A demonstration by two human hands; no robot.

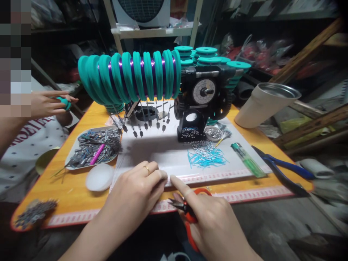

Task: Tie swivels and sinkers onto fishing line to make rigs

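My right hand (pixel 209 214) grips small orange-handled scissors (pixel 191 215), their dark blades pointing left and slightly parted. Its index finger reaches out toward my left fingertips at the edge of the white board (pixel 154 152). My left hand (pixel 144 185), with a ring on one finger, is closed in a pinch; whatever lies in it is hidden. Above the board hangs a row of teal spools (pixel 130 76) wound with purple line, and small dark swivel-like pieces (pixel 146 125) dangle below them. Blue short tubes (pixel 208 156) and small silvery beads lie right of my hands.
A tray (pixel 67 165) of grey weights and a small white bowl (pixel 99 177) stand left. A black winding machine (pixel 191 123) carries the spools. Right lie a green lighter (pixel 248 161) and blue-handled pliers (pixel 289 166). Another person's hand (pixel 51 103) holds a teal spool at far left.
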